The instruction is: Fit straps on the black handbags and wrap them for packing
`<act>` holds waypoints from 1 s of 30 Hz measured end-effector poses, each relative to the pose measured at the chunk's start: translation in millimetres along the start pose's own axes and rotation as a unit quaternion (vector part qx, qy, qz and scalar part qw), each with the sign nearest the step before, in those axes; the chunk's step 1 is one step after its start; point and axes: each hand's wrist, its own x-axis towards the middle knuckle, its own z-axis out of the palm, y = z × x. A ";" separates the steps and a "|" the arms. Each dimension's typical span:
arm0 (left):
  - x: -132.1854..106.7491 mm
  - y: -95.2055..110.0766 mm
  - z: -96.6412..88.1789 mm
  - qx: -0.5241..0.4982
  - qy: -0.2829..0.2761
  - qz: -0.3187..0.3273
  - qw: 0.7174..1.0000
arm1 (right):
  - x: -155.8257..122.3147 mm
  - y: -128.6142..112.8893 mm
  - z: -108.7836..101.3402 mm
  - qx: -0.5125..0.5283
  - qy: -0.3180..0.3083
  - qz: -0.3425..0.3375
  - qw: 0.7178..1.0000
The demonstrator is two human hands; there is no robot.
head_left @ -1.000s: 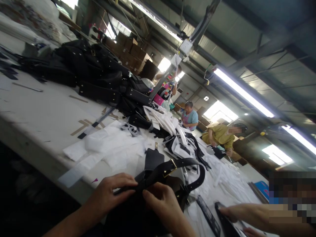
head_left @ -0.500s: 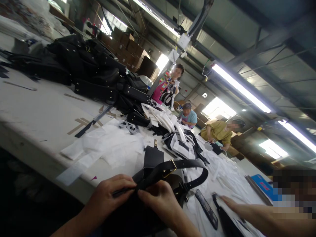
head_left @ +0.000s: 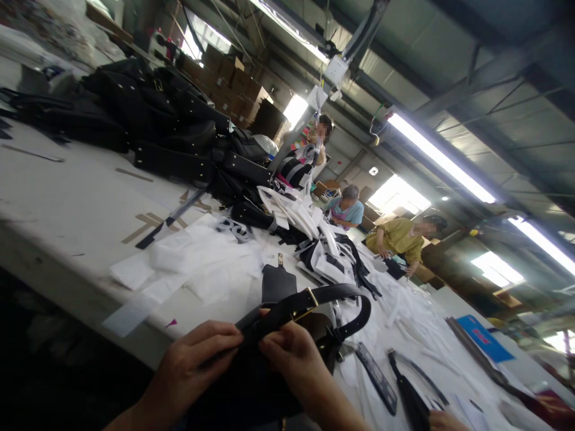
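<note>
A black handbag (head_left: 251, 383) is in front of me at the near edge of the table, its lower part in dark shadow. Its strap (head_left: 330, 292) arches up to the right and carries a gold buckle (head_left: 306, 304). A flap with a gold metal fitting (head_left: 279, 281) stands up behind the strap. My left hand (head_left: 197, 356) pinches the bag's top edge on the left. My right hand (head_left: 294, 359) is closed on the same edge below the buckle, a little apart from the left, with one fingertip showing behind the strap.
White table (head_left: 90, 209) holds a heap of black bags (head_left: 157, 120), white wrapping sheets (head_left: 193, 254), a dark phone-like slab (head_left: 376, 378) and a blue folder (head_left: 483, 338). Another person's hand (head_left: 442, 421) touches a black strapped piece (head_left: 408, 392) at lower right. Several co-workers are farther back.
My right hand has moved slightly right, widening the gap to my left. The strap and buckle have shifted a little left. The co-worker's arm at right has drawn back toward the bottom edge.
</note>
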 end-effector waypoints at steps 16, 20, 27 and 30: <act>-6.2 17.0 6.1 0.127 -0.026 0.080 0.988 | -9.8 0.4 7.3 -0.182 0.126 -0.019 0.975; 0.0 16.2 7.7 -0.001 -0.025 -0.093 0.995 | -8.5 13.5 8.4 -0.205 0.171 -0.042 0.963; 11.0 18.4 8.4 -0.110 -0.071 -0.240 0.962 | -4.3 38.2 6.0 -0.237 0.229 -0.078 0.941; 9.9 14.8 11.0 -0.140 -0.078 -0.272 0.949 | -2.2 45.0 7.1 -0.198 0.230 -0.067 0.951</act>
